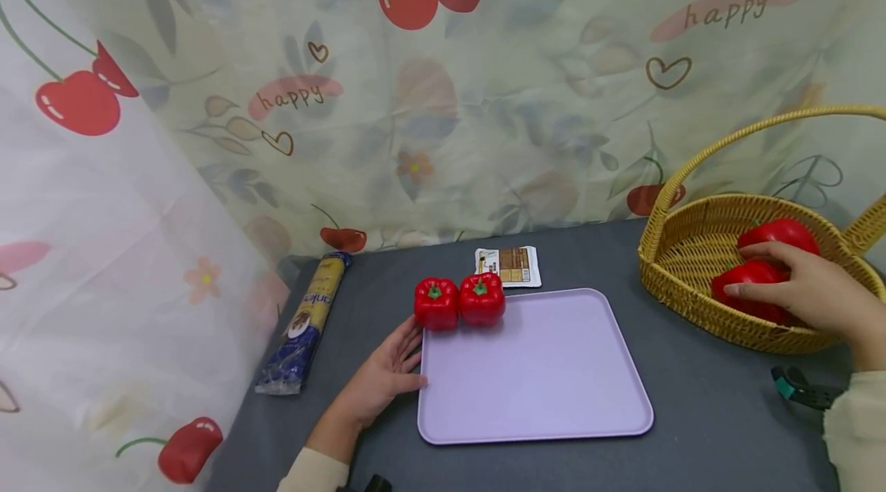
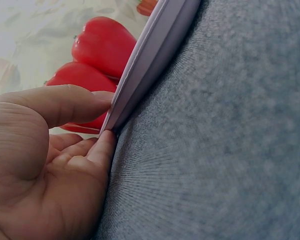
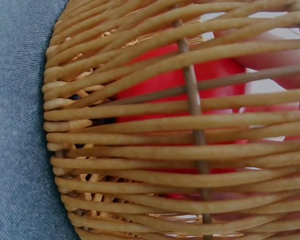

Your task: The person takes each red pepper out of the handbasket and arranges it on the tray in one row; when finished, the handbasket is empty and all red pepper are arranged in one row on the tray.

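Observation:
Two red bell peppers (image 1: 437, 304) (image 1: 482, 298) stand side by side at the back left corner of the lilac tray (image 1: 533, 377). My left hand (image 1: 388, 373) rests along the tray's left edge, fingers nearly straight beside the peppers. In the left wrist view, its thumb (image 2: 75, 104) touches the rim. My right hand (image 1: 820, 288) reaches into the wicker basket (image 1: 681, 292), thumb and fingers around the nearer red bell pepper (image 1: 751, 284). Behind it lies another red pepper (image 1: 782, 233). Through the weave, the right wrist view shows red pepper skin (image 3: 215, 75); the basket wall hides most of the hand.
A blue and yellow packet (image 1: 308, 323) lies left of the tray, near the hanging cloth. Behind the tray is a small flat brown and white packet (image 1: 515, 265). The basket's tall handle (image 1: 699, 161) arches over its opening. A patterned cloth (image 1: 484, 108) hangs behind the table.

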The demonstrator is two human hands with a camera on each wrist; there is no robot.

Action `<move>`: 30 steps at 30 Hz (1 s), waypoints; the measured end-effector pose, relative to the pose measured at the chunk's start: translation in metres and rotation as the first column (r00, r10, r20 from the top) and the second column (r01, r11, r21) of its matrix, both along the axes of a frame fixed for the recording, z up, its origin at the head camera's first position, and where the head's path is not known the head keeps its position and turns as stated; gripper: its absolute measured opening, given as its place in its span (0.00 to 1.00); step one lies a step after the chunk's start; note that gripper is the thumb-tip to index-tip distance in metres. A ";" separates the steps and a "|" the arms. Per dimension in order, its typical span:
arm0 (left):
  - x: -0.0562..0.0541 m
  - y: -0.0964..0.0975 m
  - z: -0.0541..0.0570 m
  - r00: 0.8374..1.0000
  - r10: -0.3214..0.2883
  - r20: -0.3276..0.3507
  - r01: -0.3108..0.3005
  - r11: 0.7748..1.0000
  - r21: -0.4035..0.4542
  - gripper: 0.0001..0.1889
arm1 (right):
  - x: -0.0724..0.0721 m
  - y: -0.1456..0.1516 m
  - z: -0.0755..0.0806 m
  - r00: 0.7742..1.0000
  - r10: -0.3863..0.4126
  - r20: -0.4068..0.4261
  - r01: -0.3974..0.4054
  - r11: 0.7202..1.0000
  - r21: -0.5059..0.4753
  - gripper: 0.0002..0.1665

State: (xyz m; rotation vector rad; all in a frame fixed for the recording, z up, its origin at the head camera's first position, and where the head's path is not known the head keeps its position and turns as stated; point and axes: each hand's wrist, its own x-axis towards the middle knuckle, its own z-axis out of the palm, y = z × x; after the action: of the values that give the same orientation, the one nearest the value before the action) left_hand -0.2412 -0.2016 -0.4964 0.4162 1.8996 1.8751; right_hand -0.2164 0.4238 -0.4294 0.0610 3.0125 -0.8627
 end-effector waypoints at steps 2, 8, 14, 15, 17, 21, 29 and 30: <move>0.000 0.000 -0.001 1.000 -0.002 0.003 0.002 1.000 0.001 0.56 | 0.000 0.000 0.000 1.000 -0.005 -0.014 0.005 1.000 -0.006 0.50; 0.000 0.000 -0.002 1.000 0.001 0.007 -0.001 1.000 0.000 0.56 | 0.002 -0.002 0.001 0.996 -0.024 -0.091 0.020 0.999 -0.049 0.45; 0.000 0.001 0.000 1.000 0.005 0.007 -0.005 1.000 -0.004 0.56 | 0.004 -0.007 0.006 0.982 -0.055 -0.180 0.030 0.990 -0.137 0.43; 0.000 0.001 0.000 1.000 0.004 0.005 -0.004 1.000 -0.005 0.56 | 0.005 -0.008 0.007 0.981 -0.062 -0.187 0.034 0.988 -0.149 0.43; 0.000 0.001 0.001 1.000 0.002 0.003 -0.002 1.000 -0.002 0.56 | 0.005 -0.009 0.009 0.979 -0.069 -0.191 0.037 0.985 -0.166 0.45; 0.000 0.001 0.001 1.000 -0.006 -0.004 0.006 1.000 0.001 0.55 | 0.006 -0.011 0.013 0.978 -0.077 -0.194 0.037 0.979 -0.202 0.48; 0.001 0.000 -0.001 1.000 -0.008 -0.003 0.008 1.000 0.000 0.56 | 0.009 -0.025 0.026 0.965 -0.102 -0.240 0.034 0.962 -0.271 0.48; 0.000 0.000 -0.001 1.000 -0.006 -0.001 0.006 1.000 -0.002 0.56 | 0.009 -0.027 0.028 0.963 -0.101 -0.248 0.028 0.959 -0.282 0.48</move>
State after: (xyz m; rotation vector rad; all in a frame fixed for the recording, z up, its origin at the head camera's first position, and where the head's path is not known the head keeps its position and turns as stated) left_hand -0.2410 -0.2020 -0.4975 0.4221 1.8983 1.8697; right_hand -0.2072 0.3964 -0.4019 0.0486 3.1001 -1.3947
